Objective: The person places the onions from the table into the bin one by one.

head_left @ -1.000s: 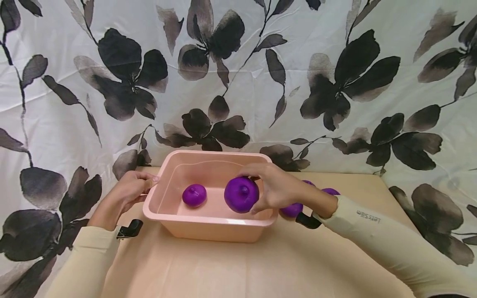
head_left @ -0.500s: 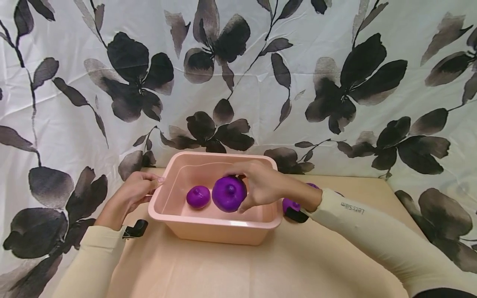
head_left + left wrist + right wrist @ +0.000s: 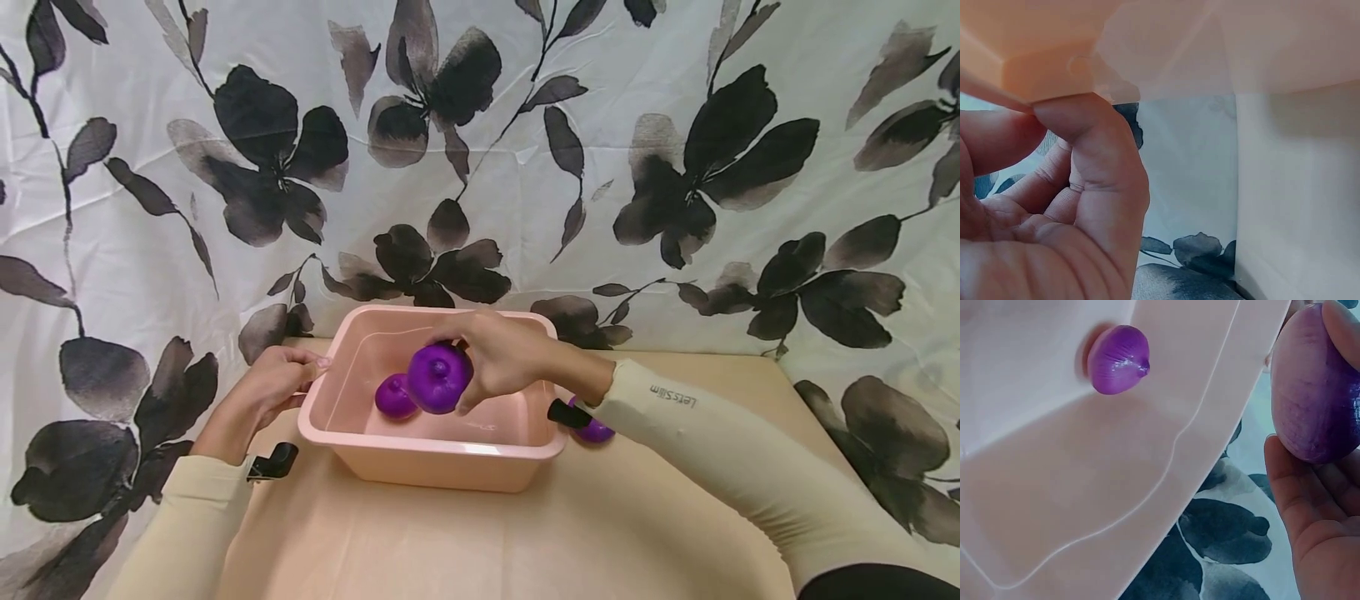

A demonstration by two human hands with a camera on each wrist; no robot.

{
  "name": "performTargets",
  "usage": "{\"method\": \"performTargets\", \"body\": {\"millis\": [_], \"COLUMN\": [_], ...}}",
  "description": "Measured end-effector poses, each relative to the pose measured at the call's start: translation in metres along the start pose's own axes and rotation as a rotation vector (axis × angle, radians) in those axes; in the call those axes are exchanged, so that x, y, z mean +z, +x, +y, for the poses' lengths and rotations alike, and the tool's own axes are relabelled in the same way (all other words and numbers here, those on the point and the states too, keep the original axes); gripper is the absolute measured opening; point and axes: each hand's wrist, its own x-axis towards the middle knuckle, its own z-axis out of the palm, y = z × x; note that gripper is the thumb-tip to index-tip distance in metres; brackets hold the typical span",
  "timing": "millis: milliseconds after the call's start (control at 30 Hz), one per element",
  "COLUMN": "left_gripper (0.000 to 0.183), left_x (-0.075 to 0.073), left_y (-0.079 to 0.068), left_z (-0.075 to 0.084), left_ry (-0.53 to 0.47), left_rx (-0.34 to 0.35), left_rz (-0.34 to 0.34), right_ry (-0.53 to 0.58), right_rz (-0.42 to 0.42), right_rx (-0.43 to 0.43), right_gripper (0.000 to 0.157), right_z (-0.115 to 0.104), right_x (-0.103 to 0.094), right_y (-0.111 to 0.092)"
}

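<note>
My right hand (image 3: 506, 354) grips a shiny purple onion (image 3: 437, 379) above the inside of a pink plastic tub (image 3: 442, 448). In the right wrist view its fingers and thumb are around the held onion (image 3: 1310, 394). A second purple onion (image 3: 393, 397) lies on the tub's floor toward the left, partly overlapped by the held one in the head view. My left hand (image 3: 273, 385) pinches the tub's left rim. Up close in the left wrist view, the thumb and index finger of the left hand (image 3: 1097, 181) meet at the rim.
Another purple onion (image 3: 595, 431) lies on the beige table (image 3: 465, 542) just right of the tub, partly hidden by my right wrist and its black strap. A white cloth (image 3: 540, 250) with dark flowers hangs directly behind the tub.
My right hand has carried the onion leftward across the tub, closer to the onion inside it. The left hand keeps its pinch on the rim. The head view has shifted slightly.
</note>
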Motion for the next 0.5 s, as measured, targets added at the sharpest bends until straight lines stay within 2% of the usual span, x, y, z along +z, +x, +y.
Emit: {"method": "performTargets", "body": {"millis": [300, 500], "left_gripper": [0.035, 0.035], "left_x": [-0.002, -0.002], "left_y": [0.000, 0.000], "left_z": [-0.002, -0.002], "left_ry": [-0.005, -0.015], "left_rx": [0.006, 0.012], "left_rz": [-0.007, -0.015], "right_ry": [0.066, 0.002], "right_rz": [-0.001, -0.025], "right_rx": [0.018, -0.014], "right_gripper": [0.080, 0.079], "right_z": [0.004, 0.005], "right_x": [0.015, 0.030], "right_y": [0.016, 0.031]}}
